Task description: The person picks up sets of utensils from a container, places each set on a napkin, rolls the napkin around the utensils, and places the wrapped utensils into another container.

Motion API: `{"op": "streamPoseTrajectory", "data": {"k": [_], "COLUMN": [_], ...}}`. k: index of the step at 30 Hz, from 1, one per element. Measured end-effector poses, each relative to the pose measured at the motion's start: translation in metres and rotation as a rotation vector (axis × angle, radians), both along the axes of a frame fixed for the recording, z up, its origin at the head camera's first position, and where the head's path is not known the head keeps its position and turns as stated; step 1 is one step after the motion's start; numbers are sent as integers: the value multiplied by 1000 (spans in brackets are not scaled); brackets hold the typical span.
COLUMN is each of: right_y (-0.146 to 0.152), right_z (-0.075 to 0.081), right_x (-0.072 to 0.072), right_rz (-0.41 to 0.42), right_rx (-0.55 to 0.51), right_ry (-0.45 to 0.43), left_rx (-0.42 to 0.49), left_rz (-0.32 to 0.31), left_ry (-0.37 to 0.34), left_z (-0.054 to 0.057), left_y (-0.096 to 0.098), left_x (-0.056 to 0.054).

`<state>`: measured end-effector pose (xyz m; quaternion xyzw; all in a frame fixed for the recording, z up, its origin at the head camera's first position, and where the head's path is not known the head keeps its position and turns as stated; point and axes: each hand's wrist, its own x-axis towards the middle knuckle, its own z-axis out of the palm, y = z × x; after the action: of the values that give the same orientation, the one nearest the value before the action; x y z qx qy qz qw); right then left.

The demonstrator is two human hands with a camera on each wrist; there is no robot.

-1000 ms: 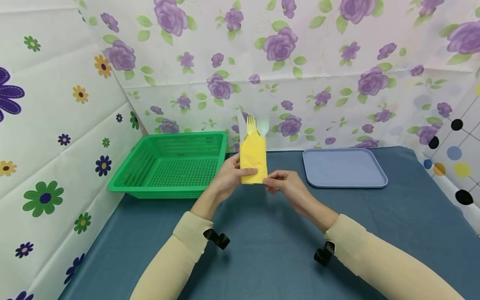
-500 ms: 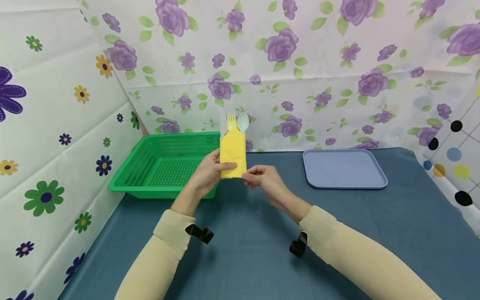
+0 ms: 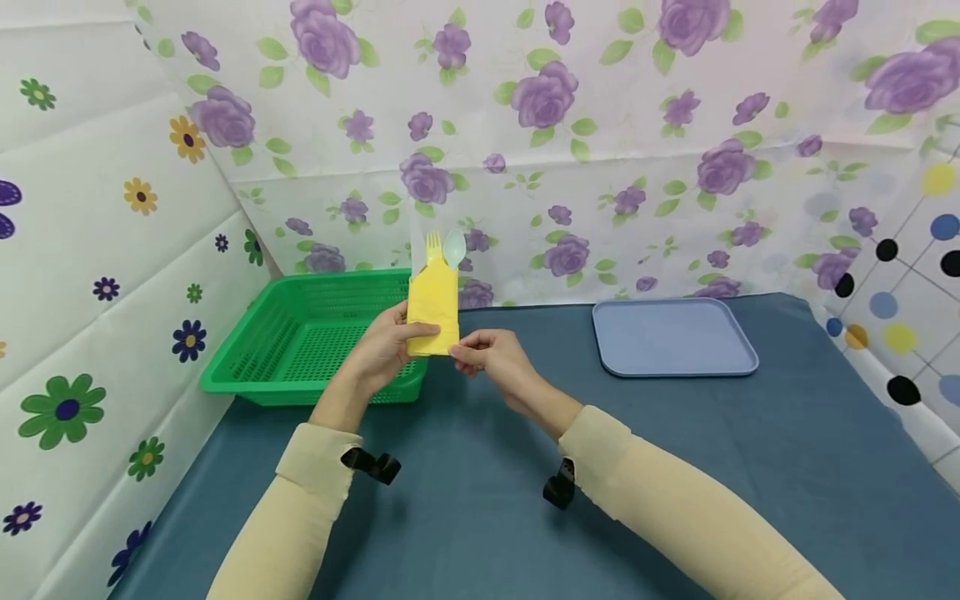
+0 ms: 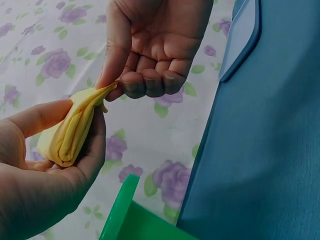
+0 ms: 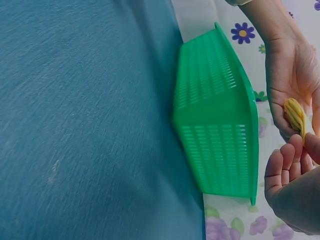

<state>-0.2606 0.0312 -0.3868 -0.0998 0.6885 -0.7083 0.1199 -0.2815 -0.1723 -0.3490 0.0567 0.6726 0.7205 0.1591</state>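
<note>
A folded yellow napkin (image 3: 432, 308) stands upright in the air as a pouch, its top level with the back wall. From its top stick a pale yellow fork (image 3: 434, 247) and a pale green spoon (image 3: 453, 249); a whitish knife beside the fork barely shows against the wall. My left hand (image 3: 381, 348) grips the napkin from the left, thumb across its front. With thumb and fingertip, my right hand (image 3: 497, 364) pinches the lower right corner. In the left wrist view, the napkin (image 4: 75, 127) shows its layered bottom folds, and the right hand (image 4: 155, 50) pulls out one corner.
Behind the left hand a green slotted basket (image 3: 247, 383) stands on the blue-covered table (image 3: 480, 500). A pale blue tray (image 3: 675, 337) lies at the right near the back wall. Flowered cloth hangs at the back and left; a dotted cloth is at the right.
Both hands and the napkin with its cutlery have moved left, from beside the basket to in front of its right end. The grips look the same. The head view has turned slightly right.
</note>
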Motion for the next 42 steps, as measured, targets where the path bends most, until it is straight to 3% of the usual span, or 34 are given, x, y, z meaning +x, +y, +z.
{"op": "streamPoseTrajectory", "data": {"k": [15,22,42], "right_y": [-39,-56,-64], "right_z": [1,3,-1], "right_x": [-7,-6,-13], "right_rz": [19,-12,-76], "right_rx": [-40,30,83], "right_ry": [-34,-45,-92], "left_rx": [-12,-28,-69], "left_rz": [65,80,83], "left_ry": [-39,-43,-27], "left_z": [-2,-4,-11], "left_y": [-35,-52,-56], "left_x": [-3,-4,-12]}}
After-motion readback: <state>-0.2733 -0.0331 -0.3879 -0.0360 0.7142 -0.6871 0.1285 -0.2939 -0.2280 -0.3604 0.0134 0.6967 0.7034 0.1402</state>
